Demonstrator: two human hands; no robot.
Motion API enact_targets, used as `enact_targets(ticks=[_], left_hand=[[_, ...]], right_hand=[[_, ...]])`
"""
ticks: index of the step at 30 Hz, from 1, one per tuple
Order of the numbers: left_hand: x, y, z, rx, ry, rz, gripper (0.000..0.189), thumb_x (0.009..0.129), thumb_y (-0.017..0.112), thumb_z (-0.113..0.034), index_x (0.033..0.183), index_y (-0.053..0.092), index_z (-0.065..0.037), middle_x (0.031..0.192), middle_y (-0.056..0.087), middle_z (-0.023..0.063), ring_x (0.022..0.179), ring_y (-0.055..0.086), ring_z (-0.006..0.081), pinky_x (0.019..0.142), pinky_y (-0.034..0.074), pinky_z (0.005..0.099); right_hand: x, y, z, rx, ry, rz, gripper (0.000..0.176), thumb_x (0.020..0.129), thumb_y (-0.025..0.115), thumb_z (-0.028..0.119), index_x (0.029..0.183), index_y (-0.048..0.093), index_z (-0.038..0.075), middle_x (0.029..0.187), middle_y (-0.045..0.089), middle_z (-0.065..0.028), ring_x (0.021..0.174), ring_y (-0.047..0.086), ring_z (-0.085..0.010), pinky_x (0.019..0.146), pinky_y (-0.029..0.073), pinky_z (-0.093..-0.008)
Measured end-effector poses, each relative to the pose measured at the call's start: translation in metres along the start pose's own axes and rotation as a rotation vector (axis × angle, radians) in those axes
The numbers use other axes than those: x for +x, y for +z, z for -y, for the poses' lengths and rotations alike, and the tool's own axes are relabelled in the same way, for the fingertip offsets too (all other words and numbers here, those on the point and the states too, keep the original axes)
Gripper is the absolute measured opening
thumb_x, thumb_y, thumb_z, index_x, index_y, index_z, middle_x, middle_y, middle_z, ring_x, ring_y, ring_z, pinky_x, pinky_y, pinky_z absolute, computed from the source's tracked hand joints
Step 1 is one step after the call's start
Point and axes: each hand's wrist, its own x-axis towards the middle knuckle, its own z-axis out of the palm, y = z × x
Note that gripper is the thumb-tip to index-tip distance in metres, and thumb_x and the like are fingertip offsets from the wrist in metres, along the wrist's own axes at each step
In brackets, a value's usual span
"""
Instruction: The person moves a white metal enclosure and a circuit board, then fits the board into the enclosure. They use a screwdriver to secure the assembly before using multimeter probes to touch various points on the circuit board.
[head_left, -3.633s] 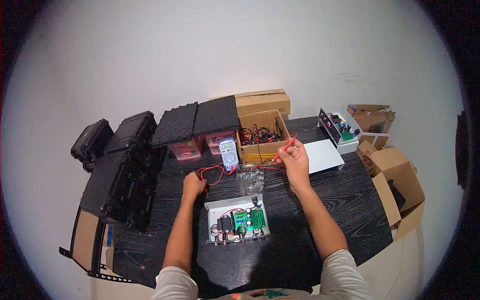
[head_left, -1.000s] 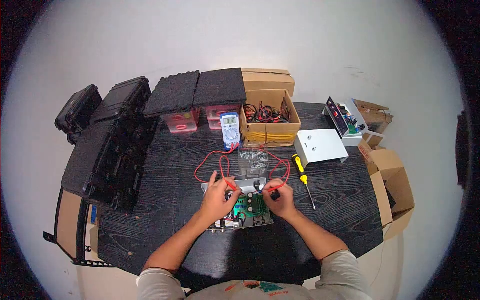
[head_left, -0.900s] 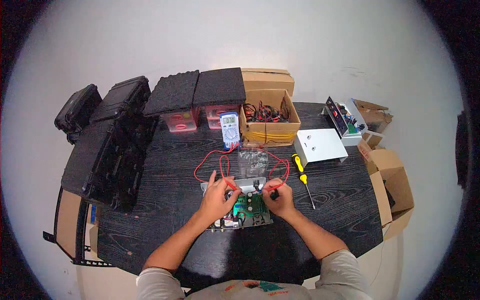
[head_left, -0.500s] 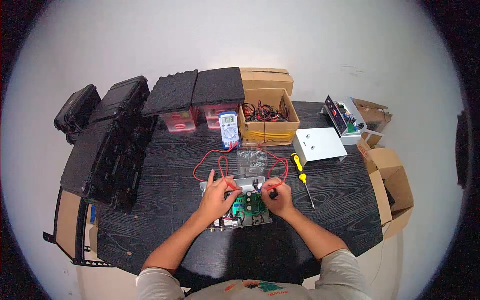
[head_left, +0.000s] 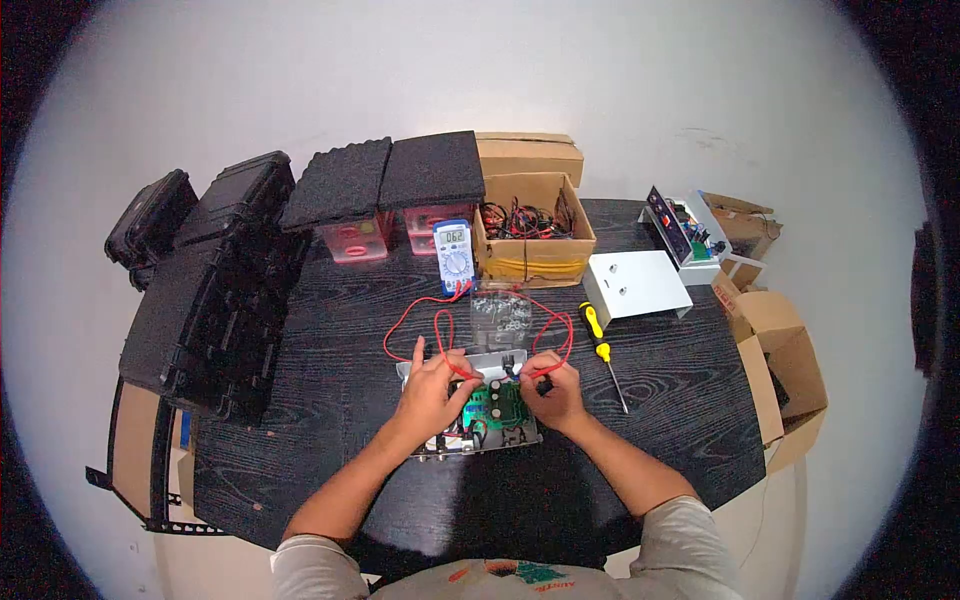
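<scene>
My left hand [head_left: 432,393] pinches a red test probe [head_left: 463,373] over the left side of an opened metal case [head_left: 500,361]. My right hand [head_left: 553,394] grips a second red test probe [head_left: 547,371] at the case's upper right, by a black component. Both probe tips are too small to make out, so contact cannot be told. Between the hands lies a green circuit board [head_left: 481,409] with upright capacitors and wires. Red leads run from the probes toward a blue-and-white multimeter [head_left: 456,264], whose display seems to read 062.
Beyond the case is a clear plastic box [head_left: 500,318] of small parts. A yellow-black screwdriver [head_left: 604,350] and a white metal cover [head_left: 640,283] lie right. A cardboard box [head_left: 533,262] holds cables. Black cases [head_left: 205,310] stand left; another opened device [head_left: 690,240] sits far right.
The multimeter's reading has changed from about 073 to about 062. Both hands keep nearly the same place and hold on the probes. The view has shifted slightly.
</scene>
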Motion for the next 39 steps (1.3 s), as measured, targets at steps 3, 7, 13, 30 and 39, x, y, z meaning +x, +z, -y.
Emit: enact_targets(ticks=[3, 7, 13, 30, 39], left_hand=[[0.0016, -0.0027, -0.0021, 0.026, 0.011, 0.015, 0.015, 0.091, 0.077, -0.018, 0.103, 0.070, -0.011, 0.105, 0.071, 0.0063, 0.120, 0.067, 0.0327, 0.122, 0.018, 0.0694], [0.0015, -0.0021, -0.0023, 0.045, 0.020, 0.012, 0.014, 0.091, 0.077, -0.019, 0.101, 0.071, -0.012, 0.105, 0.071, 0.0060, 0.119, 0.066, 0.0314, 0.121, 0.020, 0.0698], [0.0011, -0.0023, -0.0023, 0.035, 0.019, 0.003, 0.014, 0.092, 0.076, -0.021, 0.101, 0.070, -0.013, 0.107, 0.070, 0.0054, 0.114, 0.067, 0.0302, 0.120, 0.021, 0.0699], [0.0006, -0.0017, 0.0035, 0.021, 0.022, 0.053, 0.018, 0.094, 0.075, -0.018, 0.107, 0.064, -0.014, 0.107, 0.071, 0.0033, 0.122, 0.064, 0.0313, 0.123, 0.016, 0.0676], [0.0011, -0.0016, 0.0029, 0.021, 0.016, 0.032, 0.018, 0.093, 0.076, -0.018, 0.107, 0.065, -0.014, 0.107, 0.071, 0.0036, 0.123, 0.064, 0.0309, 0.123, 0.017, 0.0674]], right_hand=[[0.0014, -0.0008, 0.0023, -0.025, -0.009, 0.006, 0.019, 0.083, 0.074, -0.005, 0.097, 0.067, 0.005, 0.087, 0.065, -0.0079, 0.072, 0.067, -0.0185, 0.062, 0.053, -0.0284], [0.0019, 0.0008, 0.0022, -0.018, -0.037, -0.008, 0.019, 0.083, 0.074, -0.005, 0.097, 0.066, 0.005, 0.087, 0.065, -0.0074, 0.071, 0.066, -0.0170, 0.061, 0.052, -0.0286], [0.0002, 0.0039, 0.0028, 0.028, 0.041, -0.008, 0.019, 0.083, 0.073, -0.006, 0.096, 0.067, 0.005, 0.089, 0.066, -0.0067, 0.069, 0.065, -0.0127, 0.060, 0.051, -0.0258], [0.0034, -0.0012, 0.0054, -0.016, 0.024, 0.036, 0.023, 0.082, 0.073, -0.008, 0.100, 0.067, 0.005, 0.092, 0.067, -0.0081, 0.076, 0.068, -0.0142, 0.063, 0.053, -0.0260], [0.0029, -0.0011, 0.0067, 0.020, 0.074, 0.040, 0.023, 0.082, 0.073, -0.009, 0.099, 0.066, 0.006, 0.090, 0.067, -0.0089, 0.074, 0.068, -0.0178, 0.064, 0.053, -0.0289]])
